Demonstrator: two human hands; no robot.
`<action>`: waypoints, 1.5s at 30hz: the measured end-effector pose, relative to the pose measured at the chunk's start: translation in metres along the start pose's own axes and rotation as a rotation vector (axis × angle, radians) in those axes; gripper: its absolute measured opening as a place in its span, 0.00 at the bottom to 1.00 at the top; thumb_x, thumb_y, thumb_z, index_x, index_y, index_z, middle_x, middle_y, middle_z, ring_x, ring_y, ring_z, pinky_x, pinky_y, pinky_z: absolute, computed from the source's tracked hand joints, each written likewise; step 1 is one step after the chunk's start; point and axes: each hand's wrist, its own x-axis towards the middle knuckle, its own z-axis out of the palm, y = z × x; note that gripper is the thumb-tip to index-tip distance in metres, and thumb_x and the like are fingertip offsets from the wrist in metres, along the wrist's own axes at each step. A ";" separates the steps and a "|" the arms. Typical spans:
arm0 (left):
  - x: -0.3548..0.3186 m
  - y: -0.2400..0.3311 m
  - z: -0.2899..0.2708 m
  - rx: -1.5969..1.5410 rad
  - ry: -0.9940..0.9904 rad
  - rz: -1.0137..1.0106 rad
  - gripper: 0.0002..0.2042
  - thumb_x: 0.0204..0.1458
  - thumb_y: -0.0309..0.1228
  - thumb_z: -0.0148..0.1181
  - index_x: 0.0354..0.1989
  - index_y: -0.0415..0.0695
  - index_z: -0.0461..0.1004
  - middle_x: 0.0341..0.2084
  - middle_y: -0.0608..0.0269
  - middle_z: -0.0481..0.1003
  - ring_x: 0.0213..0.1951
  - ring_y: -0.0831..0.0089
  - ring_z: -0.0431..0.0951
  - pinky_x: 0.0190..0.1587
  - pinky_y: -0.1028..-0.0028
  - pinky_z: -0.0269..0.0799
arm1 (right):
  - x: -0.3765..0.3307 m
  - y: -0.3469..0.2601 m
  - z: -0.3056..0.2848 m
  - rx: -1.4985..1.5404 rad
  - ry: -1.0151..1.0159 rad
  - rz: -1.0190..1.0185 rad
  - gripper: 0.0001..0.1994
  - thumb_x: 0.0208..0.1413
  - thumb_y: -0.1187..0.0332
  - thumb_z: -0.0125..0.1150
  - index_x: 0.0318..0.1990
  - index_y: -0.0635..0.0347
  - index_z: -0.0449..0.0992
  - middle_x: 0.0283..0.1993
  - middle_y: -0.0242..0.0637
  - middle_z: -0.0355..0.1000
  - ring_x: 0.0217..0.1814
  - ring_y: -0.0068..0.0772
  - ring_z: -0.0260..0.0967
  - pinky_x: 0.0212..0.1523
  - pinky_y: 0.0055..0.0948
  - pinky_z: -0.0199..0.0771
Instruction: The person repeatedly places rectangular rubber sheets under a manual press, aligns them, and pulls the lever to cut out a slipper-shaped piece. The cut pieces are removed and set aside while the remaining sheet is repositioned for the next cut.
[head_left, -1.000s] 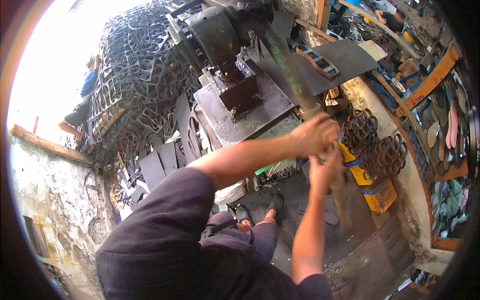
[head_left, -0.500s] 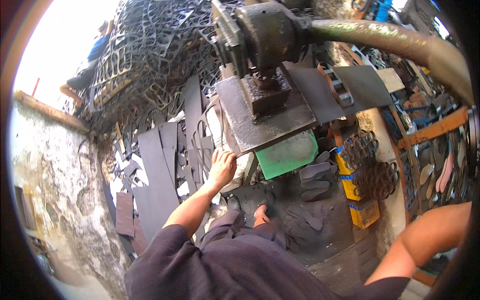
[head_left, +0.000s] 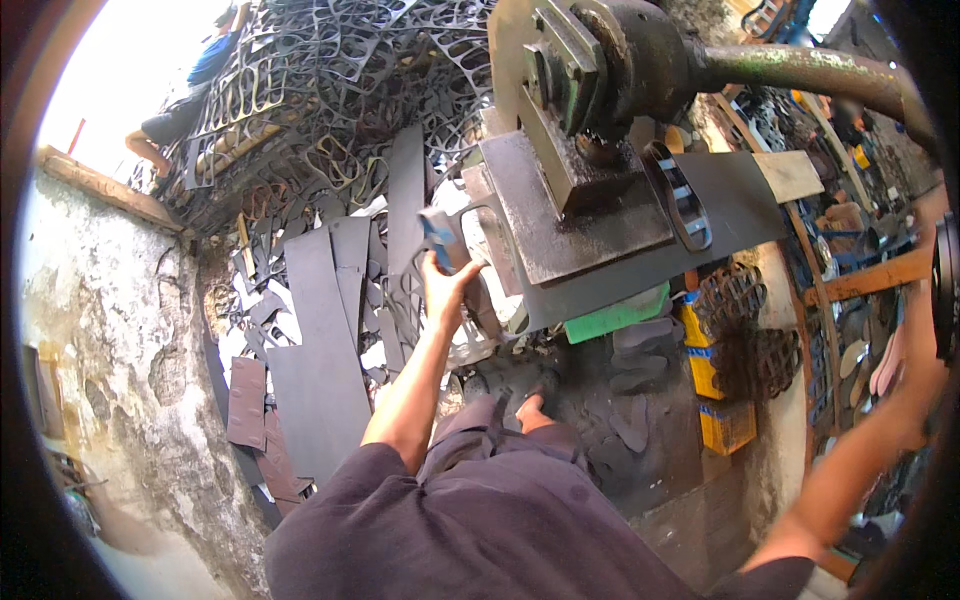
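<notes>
My left hand (head_left: 446, 290) is raised left of the press, fingers and thumb curled around a blurred dark piece with blue on it (head_left: 438, 238); its kind cannot be made out. The press's flat metal plate (head_left: 590, 235) hangs over a dark grey sheet (head_left: 735, 205). On that sheet, right of the plate, lies a sole-shaped cutting die (head_left: 682, 195) with blue crossbars. A green board (head_left: 620, 312) shows beneath the sheet's near edge. At the right rim my right hand (head_left: 928, 235) is smeared by motion; its fingers cannot be read.
A thick pipe arm (head_left: 800, 75) runs right from the press head. Long dark sheets (head_left: 315, 350) and a heap of cut-out scraps (head_left: 350, 90) fill the left and back. Yellow boxes (head_left: 728, 428) stand at right, near cut soles (head_left: 640, 370) on the floor. A stained wall (head_left: 130, 400) bounds the left.
The press head has swung right. The dark sheet now reaches farther left and covers much of the green board. My left hand has moved up, now with a piece; my right arm has risen.
</notes>
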 end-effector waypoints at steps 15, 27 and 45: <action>-0.071 -0.007 0.058 0.508 -0.006 0.166 0.35 0.54 0.32 0.71 0.68 0.44 0.58 0.62 0.51 0.65 0.64 0.59 0.69 0.64 0.62 0.66 | -0.182 -0.156 0.284 0.707 -0.144 1.054 0.44 0.51 0.55 0.74 0.69 0.70 0.58 0.63 0.64 0.65 0.65 0.67 0.66 0.64 0.53 0.68; 0.006 -0.064 0.062 0.200 -0.196 -0.277 0.14 0.60 0.22 0.60 0.55 0.36 0.77 0.41 0.62 0.82 0.37 0.77 0.80 0.39 0.77 0.76 | -0.149 -0.042 0.490 0.692 -0.514 0.591 0.25 0.39 0.46 0.83 0.40 0.51 0.82 0.66 0.60 0.66 0.65 0.59 0.66 0.64 0.49 0.68; -0.009 -0.070 -0.044 -0.168 -0.392 -0.543 0.16 0.62 0.31 0.66 0.56 0.38 0.78 0.46 0.59 0.82 0.50 0.70 0.81 0.51 0.65 0.80 | -0.151 -0.405 0.238 0.949 -0.308 0.425 0.27 0.43 0.54 0.79 0.42 0.61 0.72 0.69 0.65 0.57 0.68 0.66 0.60 0.65 0.56 0.64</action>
